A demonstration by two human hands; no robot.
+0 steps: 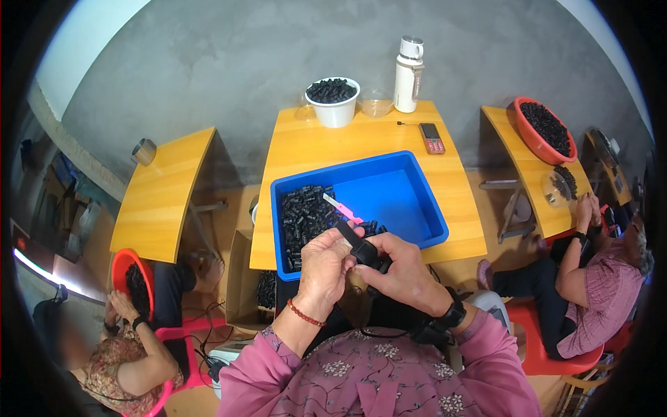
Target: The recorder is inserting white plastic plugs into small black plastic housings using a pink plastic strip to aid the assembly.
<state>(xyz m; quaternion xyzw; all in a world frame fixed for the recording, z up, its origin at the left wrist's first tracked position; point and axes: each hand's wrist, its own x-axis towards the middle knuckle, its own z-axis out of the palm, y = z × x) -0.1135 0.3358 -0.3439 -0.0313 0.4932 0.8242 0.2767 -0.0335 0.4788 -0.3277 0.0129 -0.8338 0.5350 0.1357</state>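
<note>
Just over the near edge of the blue tray [431, 226], my two hands hold a black strap-like piece with a boxy part [361, 249]; its exact kind is unclear. My left hand [321, 263] pinches its left side. Closed around its right side are the fingers of my right hand [404, 272]. Small black cylindrical parts [303, 219] are heaped in the left of the tray, and a few more lie just beyond my hands. A pink-handled craft knife [342, 208] rests by the heap, its blade toward the upper left.
A white tub of black parts [334, 111], a clear bowl [376, 104], a white flask [408, 80] and a red phone [431, 139] stand or lie on the table [288, 149]. People sit at left and right, with red basins [127, 258] of black parts nearby.
</note>
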